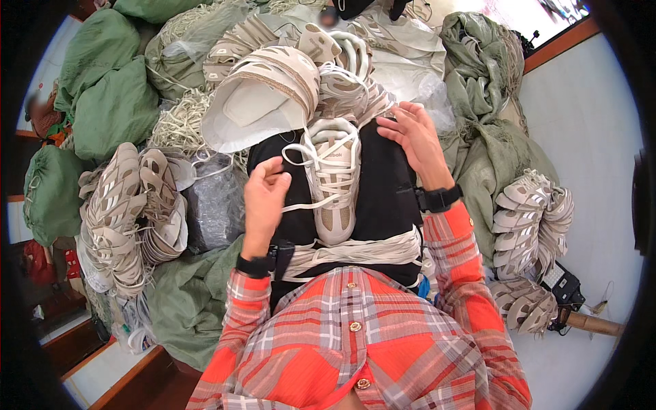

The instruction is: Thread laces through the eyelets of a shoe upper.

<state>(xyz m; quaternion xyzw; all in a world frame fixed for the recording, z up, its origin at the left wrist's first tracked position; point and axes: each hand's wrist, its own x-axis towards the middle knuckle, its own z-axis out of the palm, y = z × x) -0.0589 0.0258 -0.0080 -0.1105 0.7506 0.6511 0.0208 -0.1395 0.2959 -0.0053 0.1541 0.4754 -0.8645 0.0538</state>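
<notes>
A beige and white shoe upper (335,179) lies on my black-covered lap, toe toward me, with a white lace (331,203) threaded across its front. One loose loop of the lace bows out on the upper's left side, and a lower length runs left toward my left hand (266,198). That hand is beside the upper, fingers half bent, with a gap between thumb and forefinger; no lace is plainly between them. Right of the upper's collar, my right hand (417,140) is raised with its fingers spread, near lace strands from the stacked shoe uppers (348,78).
A bundle of white laces (355,253) lies across my lap. Ahead is a nested stack of pale uppers (263,96). More uppers hang at left (116,219) and right (526,219). Green sacks (113,102) and a plastic-wrapped bundle (215,195) crowd around me.
</notes>
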